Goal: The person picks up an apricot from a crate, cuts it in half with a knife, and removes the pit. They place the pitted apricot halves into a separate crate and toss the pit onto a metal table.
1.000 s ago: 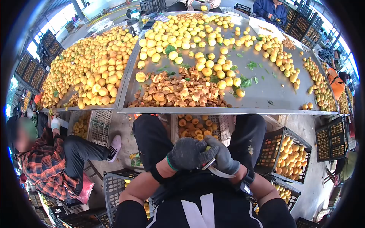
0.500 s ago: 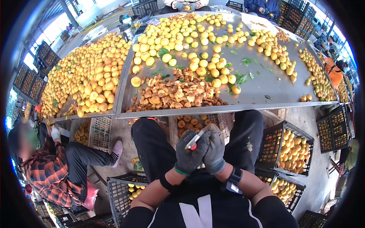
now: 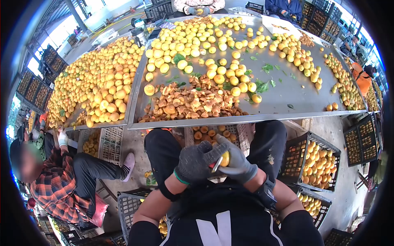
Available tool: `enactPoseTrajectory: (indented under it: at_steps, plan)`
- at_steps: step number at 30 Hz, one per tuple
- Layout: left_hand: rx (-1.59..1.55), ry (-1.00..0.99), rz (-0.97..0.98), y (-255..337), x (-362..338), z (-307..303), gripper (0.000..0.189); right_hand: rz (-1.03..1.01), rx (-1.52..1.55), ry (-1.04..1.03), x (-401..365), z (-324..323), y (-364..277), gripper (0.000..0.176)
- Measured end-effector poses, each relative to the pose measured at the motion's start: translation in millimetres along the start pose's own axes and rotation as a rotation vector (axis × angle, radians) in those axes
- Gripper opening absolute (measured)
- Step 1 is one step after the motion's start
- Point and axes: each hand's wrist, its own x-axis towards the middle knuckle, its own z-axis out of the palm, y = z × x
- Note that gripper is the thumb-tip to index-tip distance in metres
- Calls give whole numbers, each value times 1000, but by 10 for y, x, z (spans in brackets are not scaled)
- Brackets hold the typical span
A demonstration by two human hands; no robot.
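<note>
Both hands are together above the lap, in dark grey gloves. My left hand (image 3: 198, 160) has its fingers closed on a small tool (image 3: 217, 165) with a red part and a metal end. A yellow fruit (image 3: 225, 158) sits in my right hand (image 3: 238, 163), whose fingers wrap round it, with the tool against its left side. Beyond the knees, a metal table (image 3: 283, 96) bears whole yellow fruit (image 3: 180, 39) and a heap of brown-orange pieces (image 3: 193, 101) near its front edge.
Below the table edge stands a crate of orange fruit (image 3: 204, 134). Black crates (image 3: 337, 162) of fruit stand at the right, another (image 3: 130, 208) at lower left. A person in a checked shirt (image 3: 55, 185) sits at the left. More people sit beyond the table.
A yellow fruit now shows between my hands, where only the tool showed before. The left hand has shifted left and down, and the tool's metal end has turned downward.
</note>
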Motion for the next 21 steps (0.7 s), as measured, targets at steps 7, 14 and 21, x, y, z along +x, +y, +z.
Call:
enactPoseTrajectory:
  at_steps: [7, 14, 21]
  plan:
    - [-106, -18, 104, -7, 4, 7, 46, -255, -271, 154, -21, 125, -345, 23]
    - [-489, 125, -97, 138, -35, 81, 52, -31, -353, 235, 80, 137, -680, 30]
    - [-333, -102, -86, 122, 149, -217, 54, -183, -434, 126, -16, 48, -452, 19]
